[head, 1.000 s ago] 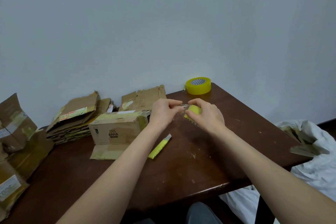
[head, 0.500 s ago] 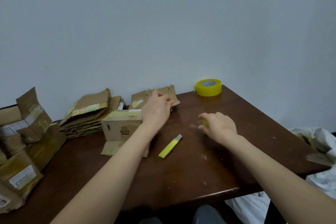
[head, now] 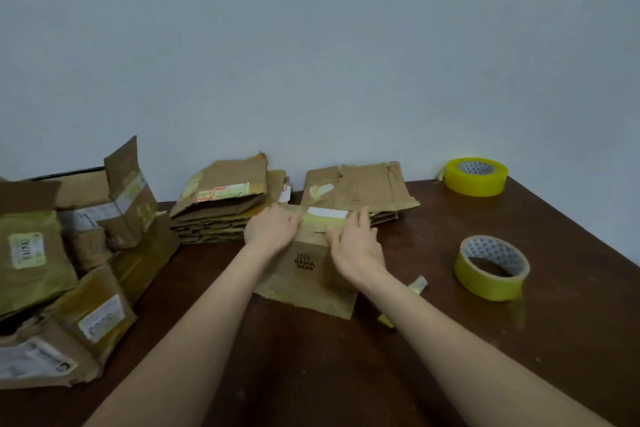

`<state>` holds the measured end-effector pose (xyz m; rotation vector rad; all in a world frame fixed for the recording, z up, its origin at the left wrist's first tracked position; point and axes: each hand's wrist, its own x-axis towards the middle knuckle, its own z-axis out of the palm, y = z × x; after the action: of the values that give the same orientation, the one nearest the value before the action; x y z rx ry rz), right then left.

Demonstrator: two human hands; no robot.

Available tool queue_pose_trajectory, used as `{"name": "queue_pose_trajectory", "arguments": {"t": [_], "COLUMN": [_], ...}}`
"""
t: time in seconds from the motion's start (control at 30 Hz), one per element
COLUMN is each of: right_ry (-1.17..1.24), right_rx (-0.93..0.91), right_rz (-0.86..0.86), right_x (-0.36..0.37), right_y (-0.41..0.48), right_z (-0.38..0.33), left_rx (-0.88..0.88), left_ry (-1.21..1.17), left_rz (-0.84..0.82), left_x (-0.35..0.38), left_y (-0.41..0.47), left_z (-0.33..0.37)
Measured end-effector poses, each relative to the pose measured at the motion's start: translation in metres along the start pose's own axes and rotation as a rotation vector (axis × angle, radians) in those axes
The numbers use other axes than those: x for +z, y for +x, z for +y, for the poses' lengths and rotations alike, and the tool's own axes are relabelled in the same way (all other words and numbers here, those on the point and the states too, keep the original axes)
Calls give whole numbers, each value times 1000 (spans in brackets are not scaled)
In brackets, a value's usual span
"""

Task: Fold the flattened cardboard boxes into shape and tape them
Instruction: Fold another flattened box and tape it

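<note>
Evidently the box (head: 308, 274) is pressed under the flat, empty left hand (head: 270, 230) and right hand (head: 358, 250) to seat its tape (head: 323, 222), the roll (head: 485, 284) parked at three o'clock.

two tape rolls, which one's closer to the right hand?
The front tape roll, just right of the right hand; the back tape roll sits by the wall.

We found yellow cutter (head: 418, 283) mostly hidden under right forearm (head: 450, 333), 4 o'clock of box (head: 304, 284); 9 o'clock pile (head: 31, 253) cropped by frame edge.
</note>
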<state>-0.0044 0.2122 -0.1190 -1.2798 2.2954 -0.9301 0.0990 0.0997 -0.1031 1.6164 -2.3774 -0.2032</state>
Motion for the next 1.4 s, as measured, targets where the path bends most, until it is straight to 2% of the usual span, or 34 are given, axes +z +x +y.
{"name": "queue_pose_trajectory", "arguments": {"t": [0.13, 0.23, 0.4, 0.57, 0.7, 0.77, 0.87, 0.93, 1.03, 1.13, 1.23, 1.3, 1.37, 1.4], "right_ry": [137, 283, 522, 551, 654, 669, 760, 852, 856, 677, 507, 513, 551, 547], "right_rx": [117, 263, 308, 161, -79, -168, -194, -139, -111, -70, -4, -16, -37, -50], "right_rz": [89, 79, 40, 91, 116, 103, 36, 1, -5, -23, -85, -74, -30, -19], "right_x": [0, 4, -5, -25, -36, -32, -10, 15, 50, 75, 85, 85, 83, 83], "right_y": [9, 18, 24, 8, -6, -14, -23, -25, -24, -20, -14, -12, -11, -10], "right_z": [-4, 3, 11, 10, -22, -42, -64, -70, -74, -66, -57, -58, -62, -64], "left_rx": [-49, -98, -220, -189, -159, -140, -97, -75, -125, -180, -301, -323, -199, -98], "left_ry": [-129, -345, -663, -826, -1095, -1147, -1055, -1000, -935, -691, -578, -498, -300, -192], "left_rz": [-81, -139, -143, 94, 392, 522, 652, 672, 673, 599, 501, 567, 671, 662], "left_x": [1, 2, 4, -7, -43, -62, -77, -75, -55, -24, -13, -19, -26, -25], "left_y": [14, 17, 6, -42, -80, -94, -106, -113, -134, -153, -157, -155, -151, -145], "left_z": [-13, -22, -34, -38, -52, -62, -87, -106, -126, -142, -150, -146, -138, -135]}}
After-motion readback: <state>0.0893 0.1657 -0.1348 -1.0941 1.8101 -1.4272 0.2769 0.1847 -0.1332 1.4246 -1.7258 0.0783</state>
